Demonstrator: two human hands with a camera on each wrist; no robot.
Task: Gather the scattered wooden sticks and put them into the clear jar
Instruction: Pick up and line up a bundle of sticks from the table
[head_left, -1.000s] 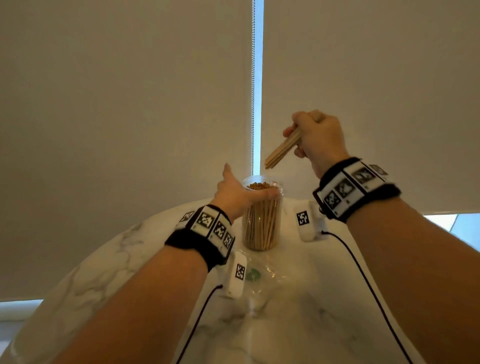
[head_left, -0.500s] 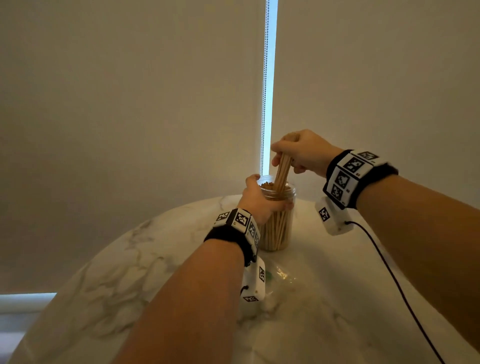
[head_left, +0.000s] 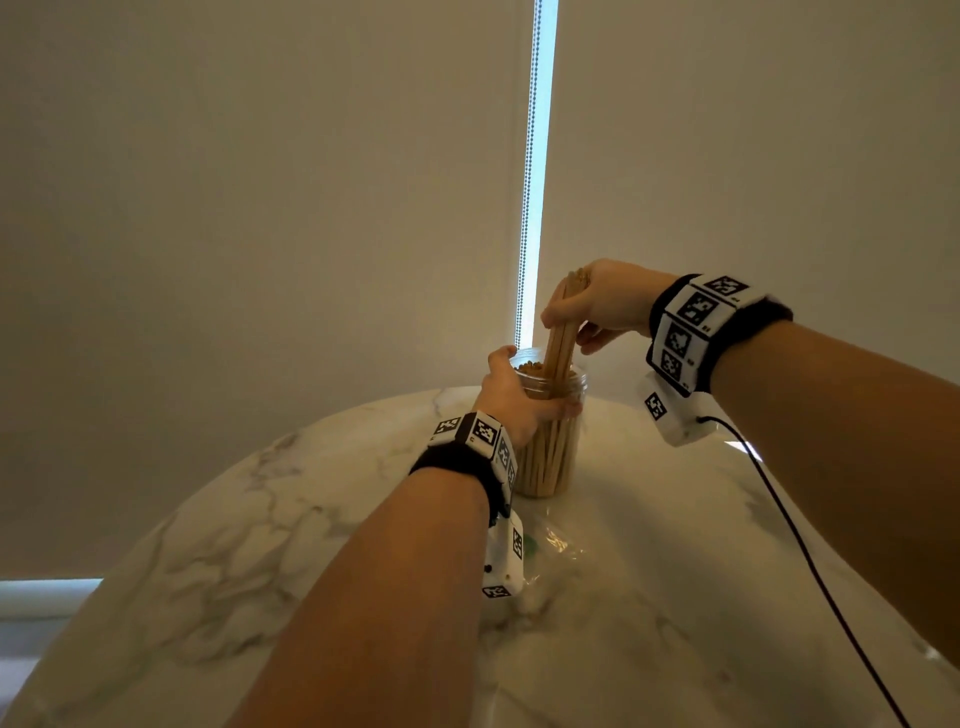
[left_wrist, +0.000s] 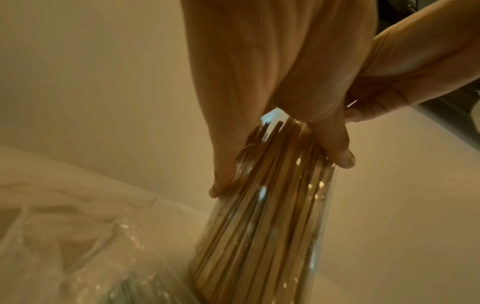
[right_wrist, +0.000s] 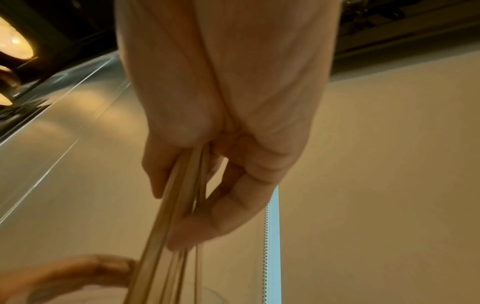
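Observation:
A clear jar packed with upright wooden sticks stands on the marble table. My left hand grips the jar just below its rim; in the left wrist view its fingers wrap the clear jar. My right hand holds a bundle of sticks nearly upright, their lower ends inside the jar's mouth. In the right wrist view the right hand pinches the sticks between thumb and fingers.
A crumpled clear plastic bag lies on the table in front of the jar. A black cable runs from the right wrist across the table. Beige roller blinds with a bead chain hang behind the round table edge.
The right hand came down from above the jar and turned the stick bundle upright, its ends now entering the jar. The left hand closed round the jar near its rim.

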